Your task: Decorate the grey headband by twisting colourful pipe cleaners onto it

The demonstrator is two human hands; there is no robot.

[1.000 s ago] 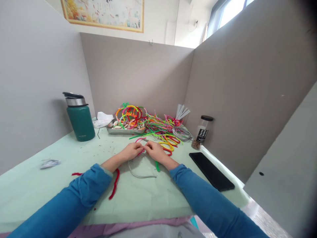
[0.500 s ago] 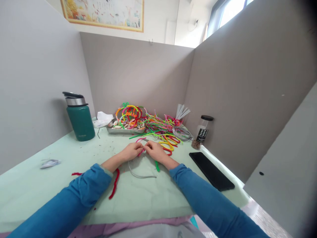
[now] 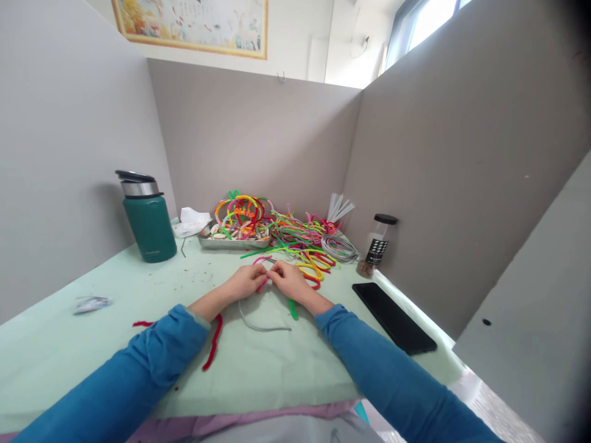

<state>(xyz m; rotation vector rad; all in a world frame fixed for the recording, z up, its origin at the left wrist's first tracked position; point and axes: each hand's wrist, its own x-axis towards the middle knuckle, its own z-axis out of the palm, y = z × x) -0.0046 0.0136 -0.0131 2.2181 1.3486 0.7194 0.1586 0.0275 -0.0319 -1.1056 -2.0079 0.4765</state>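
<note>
My left hand (image 3: 245, 281) and my right hand (image 3: 287, 280) meet above the middle of the table, fingertips pinched close together. Between them is a pink pipe cleaner (image 3: 262, 286), gripped by both; the fingers hide most of it. A thin grey wire (image 3: 263, 328) curves over the cloth just below the hands. Under my left forearm lies a dark red pipe cleaner (image 3: 213, 347), partly covered by the sleeve. A short green pipe cleaner (image 3: 292, 309) sits beside my right wrist. Red and yellow pipe cleaner loops (image 3: 313, 271) lie to the right of my right hand.
A metal tray (image 3: 233, 245) of small pieces stands at the back, with colourful bent shapes on it. Beside it are heaped pipe cleaners (image 3: 300, 231) and a grey wire coil (image 3: 339, 248). A green bottle (image 3: 150, 227), a black-lidded jar (image 3: 376, 246) and a black phone (image 3: 394, 318) flank the workspace.
Both hands stay in nearly the same place, still pinching the pink pipe cleaner. The fingertips have shifted only very slightly.
</note>
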